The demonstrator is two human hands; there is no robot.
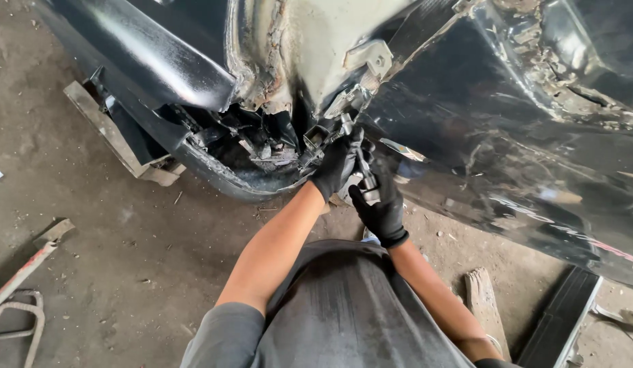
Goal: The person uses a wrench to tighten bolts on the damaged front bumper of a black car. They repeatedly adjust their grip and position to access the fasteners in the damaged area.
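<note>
Under the car body (480, 102), you are gripping a ratchet (363, 167) with both gloved hands, left hand (335, 167) high, right hand (381, 208) closed round its handle.

Beside the glossy black car body (466, 102), with its rusty brown patches, both gloves (381, 208) are black, the tool (363, 170) silvery grey, the trousers (344, 307) dark grey, the ground (126, 232) dusty brown.
</note>
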